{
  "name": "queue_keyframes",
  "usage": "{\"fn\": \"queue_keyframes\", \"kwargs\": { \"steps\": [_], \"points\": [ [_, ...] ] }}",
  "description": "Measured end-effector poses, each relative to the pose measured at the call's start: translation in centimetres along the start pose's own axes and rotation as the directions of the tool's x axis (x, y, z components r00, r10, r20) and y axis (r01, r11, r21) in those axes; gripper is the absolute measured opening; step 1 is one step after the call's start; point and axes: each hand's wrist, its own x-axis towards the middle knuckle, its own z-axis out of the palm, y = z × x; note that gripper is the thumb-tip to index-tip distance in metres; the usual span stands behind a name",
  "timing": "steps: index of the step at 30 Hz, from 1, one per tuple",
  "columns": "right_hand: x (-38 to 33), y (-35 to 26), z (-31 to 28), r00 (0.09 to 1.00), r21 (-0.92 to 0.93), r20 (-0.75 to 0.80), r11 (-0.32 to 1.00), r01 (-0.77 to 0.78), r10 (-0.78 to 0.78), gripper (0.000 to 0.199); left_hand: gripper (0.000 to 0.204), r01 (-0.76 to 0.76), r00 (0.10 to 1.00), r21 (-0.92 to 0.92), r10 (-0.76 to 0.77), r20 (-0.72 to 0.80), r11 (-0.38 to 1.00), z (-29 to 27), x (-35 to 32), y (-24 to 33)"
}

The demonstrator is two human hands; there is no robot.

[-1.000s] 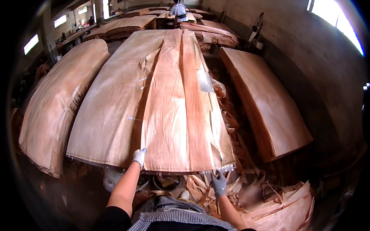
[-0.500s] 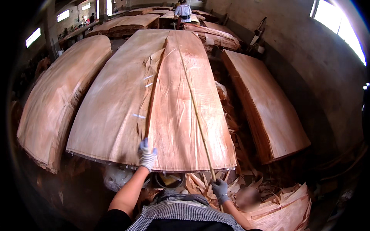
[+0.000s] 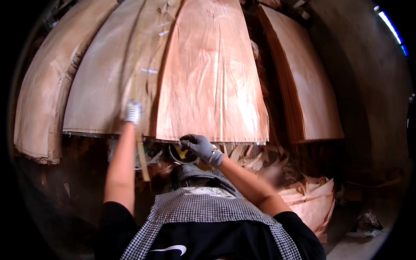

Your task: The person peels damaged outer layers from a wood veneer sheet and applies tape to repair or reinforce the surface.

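My left hand, in a white and blue striped glove, is smeared by motion over the left part of the wood veneer stack. Right beside it a long thin pole lies lengthwise, its near end sticking out past the stack's front edge; whether the fingers grip it is unclear. My right hand, in a grey glove, is at the front edge of the reddish veneer sheet. Its fingers are curled together, and anything between them is hidden.
Another veneer stack stands to the left, and a narrower stack to the right by the wall. Below the front edge are a dark bucket and torn veneer scraps on the right.
The pole has gone from the right sheet to the left one. My right hand has moved left to the sheet's front edge, my left hand further left. The view has tilted down.
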Motion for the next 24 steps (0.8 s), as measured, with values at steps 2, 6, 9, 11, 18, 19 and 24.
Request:
{"fn": "queue_keyframes", "kwargs": {
  "steps": [2, 6, 9, 11, 18, 19, 24],
  "points": [
    [-3.1, 3.5, -3.5, 0.987, -0.051, -0.078, 0.989, 0.14, -0.144, 0.032, 0.036, 0.067, 0.997, 0.511, -0.043, -0.058, 0.857, -5.0, 1.8, -2.3],
    [-9.1, 3.1, -12.9, 0.924, 0.155, -0.257, 0.956, -0.25, 0.284, 0.032, 0.046, 0.025, 0.925, 0.767, 0.277, -0.261, 0.641, -4.7, -0.7, -3.2],
    [-11.7, 2.0, -22.0, 0.877, 0.244, -0.404, 0.955, -0.169, 0.259, 0.031, 0.049, -0.299, 0.886, 0.772, 0.464, 0.006, 0.561, 5.2, -7.3, 1.1],
    [-13.5, 0.7, -28.5, 0.852, 0.234, -0.491, 0.97, -0.07, 0.18, 0.027, 0.05, -0.495, 0.798, 0.76, 0.566, 0.207, 0.42, 14.2, -11.6, 2.9],
    [-18.6, 7.0, -52.3, 0.73, 0.127, -0.681, 0.991, 0.043, 0.055, 0.018, 0.048, -0.619, 0.744, 0.651, 0.595, 0.305, 0.44, 41.1, -16.6, 6.1],
    [-19.4, 7.1, -54.1, 0.739, 0.156, -0.667, 0.988, 0.016, 0.093, 0.016, 0.048, -0.617, 0.743, 0.659, 0.593, 0.309, 0.43, 44.0, -16.0, 6.4],
    [-21.2, 8.6, -63.1, 0.729, 0.323, -0.633, 0.945, -0.057, 0.26, 0.011, 0.049, -0.592, 0.777, 0.678, 0.532, 0.336, 0.436, 55.1, -14.9, 8.5]
  ]
}}
